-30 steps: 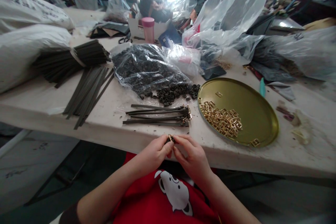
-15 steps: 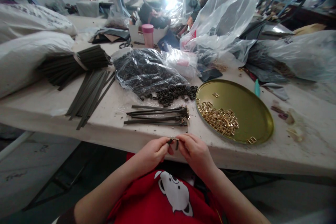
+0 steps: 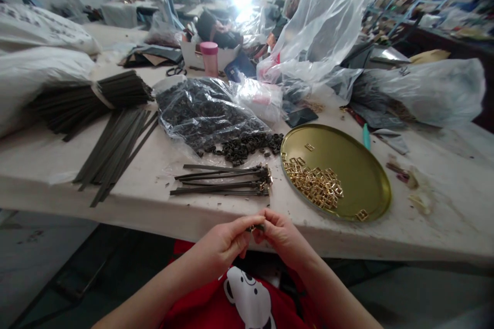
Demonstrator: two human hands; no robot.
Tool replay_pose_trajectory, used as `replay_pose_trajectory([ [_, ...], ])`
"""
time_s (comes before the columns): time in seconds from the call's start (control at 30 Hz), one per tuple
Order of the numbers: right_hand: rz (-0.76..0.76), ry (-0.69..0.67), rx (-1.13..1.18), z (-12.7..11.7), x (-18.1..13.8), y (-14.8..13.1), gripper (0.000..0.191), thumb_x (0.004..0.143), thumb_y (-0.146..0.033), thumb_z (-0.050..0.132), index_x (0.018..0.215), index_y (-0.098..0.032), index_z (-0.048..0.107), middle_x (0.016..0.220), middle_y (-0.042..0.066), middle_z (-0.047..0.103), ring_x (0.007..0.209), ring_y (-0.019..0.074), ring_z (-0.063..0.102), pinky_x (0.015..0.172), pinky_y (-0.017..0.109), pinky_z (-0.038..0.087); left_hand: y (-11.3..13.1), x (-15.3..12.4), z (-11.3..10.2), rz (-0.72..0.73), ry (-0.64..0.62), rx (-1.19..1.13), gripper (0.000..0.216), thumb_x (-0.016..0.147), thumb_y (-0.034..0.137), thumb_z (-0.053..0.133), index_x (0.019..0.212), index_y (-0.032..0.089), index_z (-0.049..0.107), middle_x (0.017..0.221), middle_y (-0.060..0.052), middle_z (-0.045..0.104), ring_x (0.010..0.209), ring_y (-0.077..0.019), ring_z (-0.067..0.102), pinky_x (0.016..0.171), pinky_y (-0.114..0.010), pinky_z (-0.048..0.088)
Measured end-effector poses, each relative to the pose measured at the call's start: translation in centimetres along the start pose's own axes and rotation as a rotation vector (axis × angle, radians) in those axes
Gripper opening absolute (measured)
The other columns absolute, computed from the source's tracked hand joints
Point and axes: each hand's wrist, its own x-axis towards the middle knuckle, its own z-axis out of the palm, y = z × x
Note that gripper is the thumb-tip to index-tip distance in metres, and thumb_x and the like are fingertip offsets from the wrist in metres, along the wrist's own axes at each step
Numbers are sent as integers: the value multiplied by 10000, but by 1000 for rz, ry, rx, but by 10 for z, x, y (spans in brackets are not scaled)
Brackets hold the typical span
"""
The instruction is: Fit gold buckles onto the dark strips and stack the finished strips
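My left hand and my right hand meet in front of the table edge, fingertips pinched together. Between them is a dark strap with a small gold buckle on it, mostly covered by my fingers. Just beyond my hands lies a row of dark straps with buckles, their gold ends toward the right. On the right, a round gold tray holds a heap of gold buckles. Small black loops spill from a clear plastic bag.
Loose dark strips lie at the left beside a tied bundle. White sacks stand at the far left. Behind are a pink-lidded jar, scissors and clear plastic bags. A teal tool lies past the tray.
My fingers have closed in around the strap and buckle, and my hands are nearer each other. The whole view has shifted, with the table items appearing lower and further left.
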Motion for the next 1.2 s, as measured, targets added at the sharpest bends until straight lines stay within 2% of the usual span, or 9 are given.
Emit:
replay_pose_trajectory([
  [0.17, 44, 46, -129, 2, 8, 1, 331, 745, -461, 597, 677, -151, 504, 593, -32, 505, 554, 81, 437, 568, 208, 349, -1, 13, -3, -28, 72, 93, 221, 856, 246, 354, 927, 172, 550, 670, 11, 492, 609, -121, 440, 570, -214, 336],
  [0.33, -5, 11, -412, -9, 21, -17, 399, 801, -530, 462, 653, -160, 482, 573, -16, 503, 544, 102, 461, 559, 230, 372, -11, 23, -8, -57, 82, -40, 209, 850, 307, 370, 878, 169, 525, 645, 21, 461, 580, -114, 419, 526, -205, 322],
  [0.4, -123, 95, -659, -22, 37, -35, 379, 841, -492, 410, 675, -163, 497, 592, -3, 511, 563, 117, 474, 552, 236, 374, -15, 26, -11, -75, 95, -142, 226, 853, 335, 366, 909, 171, 511, 604, 46, 398, 531, -98, 365, 494, -197, 300],
  [0.5, -376, 395, -1175, -46, 76, -63, 210, 870, -319, 410, 827, -171, 552, 763, 34, 564, 702, 142, 517, 643, 246, 383, -17, 31, -15, -76, 132, -221, 212, 835, 333, 390, 889, 167, 509, 629, 46, 396, 550, -93, 364, 508, -193, 307],
  [0.63, -381, 447, -1481, -70, 132, -79, 145, 777, -116, 477, 836, -160, 602, 873, 86, 576, 774, 181, 539, 688, 275, 367, -17, 35, -21, -117, 171, -239, 218, 810, 342, 403, 853, 156, 508, 627, 40, 413, 547, -97, 384, 511, -202, 317],
  [0.8, -372, 423, -1437, -77, 145, -77, 86, 722, -85, 507, 698, -150, 560, 771, 75, 555, 720, 186, 520, 664, 294, 362, -21, 35, -25, -134, 247, -220, 239, 808, 361, 414, 860, 155, 522, 596, 46, 420, 525, -95, 384, 492, -201, 310],
  [0.97, -355, 300, -1158, -46, 86, -72, 141, 793, -292, 516, 720, -171, 512, 651, -2, 526, 602, 133, 491, 565, 245, 389, -10, 35, -27, -134, 311, -155, 246, 817, 362, 429, 846, 147, 545, 566, 52, 419, 521, -94, 393, 494, -202, 308],
  [1.07, -269, 129, -618, -17, 45, -57, 208, 788, -373, 525, 759, -168, 533, 612, -20, 511, 567, 115, 473, 530, 234, 386, -3, 37, -22, -113, 324, -86, 241, 819, 346, 425, 844, 145, 554, 555, 52, 432, 521, -98, 399, 498, -206, 306],
  [1.2, -390, 208, -562, 5, 18, -36, 151, 776, -313, 550, 719, -173, 550, 671, -1, 529, 627, 122, 483, 580, 244, 395, 0, 38, -10, -88, 348, 8, 222, 822, 323, 420, 801, 148, 555, 561, 50, 448, 524, -100, 406, 498, -210, 298],
])
